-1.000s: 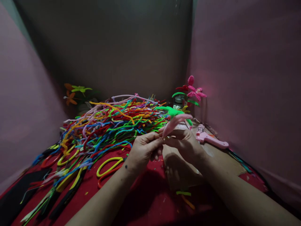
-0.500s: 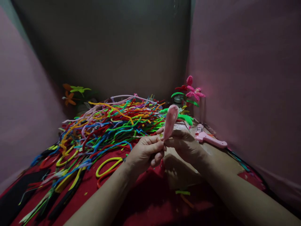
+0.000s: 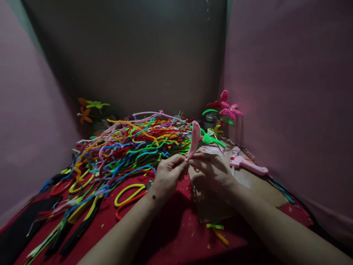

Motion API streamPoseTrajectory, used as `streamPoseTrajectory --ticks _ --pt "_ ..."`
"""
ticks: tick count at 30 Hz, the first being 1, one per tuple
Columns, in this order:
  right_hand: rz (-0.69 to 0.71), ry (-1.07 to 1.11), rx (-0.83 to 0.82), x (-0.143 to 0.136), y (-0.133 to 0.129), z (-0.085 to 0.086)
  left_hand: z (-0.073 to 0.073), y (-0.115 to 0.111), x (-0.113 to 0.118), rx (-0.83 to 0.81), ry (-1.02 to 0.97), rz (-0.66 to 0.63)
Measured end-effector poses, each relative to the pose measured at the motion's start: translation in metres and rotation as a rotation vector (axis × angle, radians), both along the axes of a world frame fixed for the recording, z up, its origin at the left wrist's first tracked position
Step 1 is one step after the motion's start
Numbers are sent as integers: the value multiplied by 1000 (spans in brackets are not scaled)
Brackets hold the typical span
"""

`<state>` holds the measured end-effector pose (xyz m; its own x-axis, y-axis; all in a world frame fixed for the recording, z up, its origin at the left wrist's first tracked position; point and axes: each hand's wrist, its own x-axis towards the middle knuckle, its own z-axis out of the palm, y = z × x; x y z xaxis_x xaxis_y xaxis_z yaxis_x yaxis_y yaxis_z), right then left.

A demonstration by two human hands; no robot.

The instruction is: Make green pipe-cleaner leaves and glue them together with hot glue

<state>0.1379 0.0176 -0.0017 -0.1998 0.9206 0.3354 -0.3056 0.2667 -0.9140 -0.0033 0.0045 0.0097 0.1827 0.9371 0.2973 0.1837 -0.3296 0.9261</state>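
Observation:
A fuzzy pink petal-shaped piece [image 3: 195,137] stands upright between my two hands, its narrow base down at the fingertips. My left hand [image 3: 168,176] pinches that base between thumb and fingers. From the other side, the fingers of my right hand [image 3: 211,170] close on the piece near the same spot. Just left of my left forearm lie scissors with yellow and orange handles [image 3: 130,197]. A pink glue gun [image 3: 248,164] rests to the right of my right hand on a brown board [image 3: 266,187].
A large pile of coloured pipe cleaners [image 3: 132,147] spreads at the left and centre. Pink flowers [image 3: 231,110] stand at the back right, orange ones [image 3: 86,115] at the back left. Pliers [image 3: 82,224] lie on the red cloth [image 3: 176,232] at the front left.
The pink piece has turned, showing a narrower side, and shifted slightly left. My left wrist has rotated and my right fingers have moved closer to the base. The view has shifted slightly.

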Motion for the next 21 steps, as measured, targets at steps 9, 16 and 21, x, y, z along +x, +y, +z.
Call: streamPoseTrajectory --ticks 9,16,21 --pt "266 -52 53 21 10 5 -1 0 0 -366 -331 -337" --pt "306 35 -32 13 8 3 -4 2 -1 -471 -394 -461" --pt "121 123 -55 7 5 -1 1 0 3 -303 -252 -289"
